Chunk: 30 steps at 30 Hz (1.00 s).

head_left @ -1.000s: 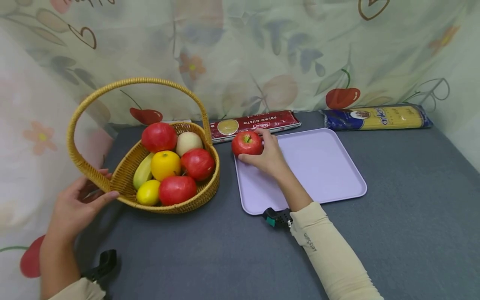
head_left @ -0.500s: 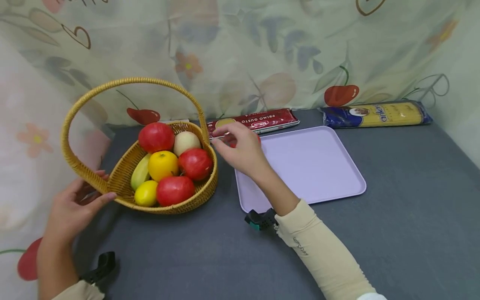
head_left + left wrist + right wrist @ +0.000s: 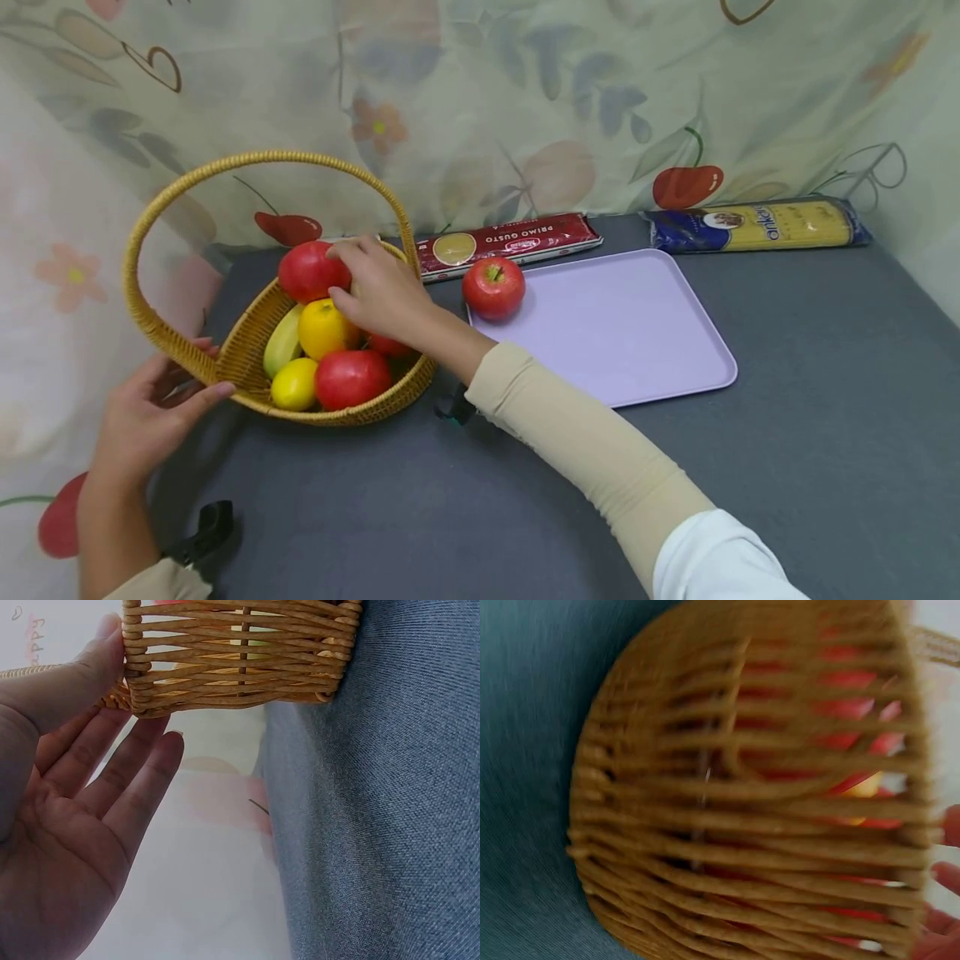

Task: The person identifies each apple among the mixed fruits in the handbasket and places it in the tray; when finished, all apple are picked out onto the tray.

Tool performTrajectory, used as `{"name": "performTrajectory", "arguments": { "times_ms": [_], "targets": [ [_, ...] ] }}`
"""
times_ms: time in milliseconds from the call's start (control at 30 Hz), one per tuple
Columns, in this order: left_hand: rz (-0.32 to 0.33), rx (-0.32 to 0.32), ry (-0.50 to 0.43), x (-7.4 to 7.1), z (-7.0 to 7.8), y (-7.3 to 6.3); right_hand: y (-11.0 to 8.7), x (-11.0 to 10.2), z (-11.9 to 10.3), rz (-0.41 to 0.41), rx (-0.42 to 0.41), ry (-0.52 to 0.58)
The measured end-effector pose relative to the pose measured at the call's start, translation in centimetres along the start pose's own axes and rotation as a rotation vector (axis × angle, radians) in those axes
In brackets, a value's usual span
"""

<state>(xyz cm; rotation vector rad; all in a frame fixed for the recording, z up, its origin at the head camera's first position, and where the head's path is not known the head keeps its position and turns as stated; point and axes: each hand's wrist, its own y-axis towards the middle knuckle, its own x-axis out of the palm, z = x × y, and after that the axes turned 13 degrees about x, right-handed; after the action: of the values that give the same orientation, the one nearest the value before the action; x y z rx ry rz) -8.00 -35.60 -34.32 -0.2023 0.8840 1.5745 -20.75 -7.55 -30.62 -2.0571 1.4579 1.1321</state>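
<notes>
My left hand [image 3: 150,412] has the wicker basket [image 3: 408,390] pinched at the rim, right by the foot of the handle [image 3: 266,157]; in my left wrist view the thumb lies on one side and the fingers on the other. My right hand [image 3: 386,292] reaches over the basket's far right side, thumb and forefinger apart beside the upper red fruit [image 3: 309,271]. Can't tell from my feeds whether it grips anything: the palm is hidden in the head view, and the right wrist view is blurred, mostly weave with fingertips at the edge.

In the basket I also log an orange fruit [image 3: 326,327], a long yellow-green fruit [image 3: 283,343], a lemon-yellow fruit [image 3: 294,385], a red fruit in front [image 3: 351,381] and another red one partly under my right hand.

One red apple [image 3: 495,289], stem up, sits at the far left corner of the lilac tray [image 3: 615,333]. Red packet [image 3: 517,243] behind apple and tray; blue-and-yellow packet [image 3: 757,225] farther right. Dark grey tabletop [image 3: 375,517] beneath.
</notes>
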Motion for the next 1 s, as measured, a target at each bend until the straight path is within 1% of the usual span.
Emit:
{"name": "performTrajectory", "arguments": {
  "times_ms": [67,133,267,400,467,600,733,833,1000],
  "targets": [
    [-0.004,0.001,-0.001,0.0,0.0,0.0,0.7,0.4,-0.1,0.011,-0.003,-0.021],
    [-0.001,0.002,0.000,0.1,0.1,0.0,1.3,0.9,-0.2,0.025,-0.011,-0.018],
    [0.003,-0.006,0.006,0.1,0.2,0.0,2.1,2.2,-0.1,-0.008,0.003,-0.003],
    [-0.002,-0.023,0.012,0.1,0.3,-0.1,2.6,3.0,-0.5,-0.070,0.081,-0.008],
    [-0.001,-0.027,0.014,0.1,0.4,-0.1,2.9,3.1,-0.9,-0.085,0.119,-0.003],
    [0.006,-0.024,0.015,0.1,0.5,0.0,3.3,3.2,-1.6,-0.104,0.175,-0.042],
    [0.002,-0.032,0.010,0.2,0.3,0.1,3.4,3.5,-1.6,-0.092,0.206,-0.104],
    [0.001,-0.038,0.010,0.2,0.3,0.1,3.5,3.7,-1.3,-0.062,0.203,-0.086],
    [0.005,-0.024,0.009,0.2,0.3,0.0,3.3,3.9,-0.6,-0.006,0.137,0.012]
  ]
}}
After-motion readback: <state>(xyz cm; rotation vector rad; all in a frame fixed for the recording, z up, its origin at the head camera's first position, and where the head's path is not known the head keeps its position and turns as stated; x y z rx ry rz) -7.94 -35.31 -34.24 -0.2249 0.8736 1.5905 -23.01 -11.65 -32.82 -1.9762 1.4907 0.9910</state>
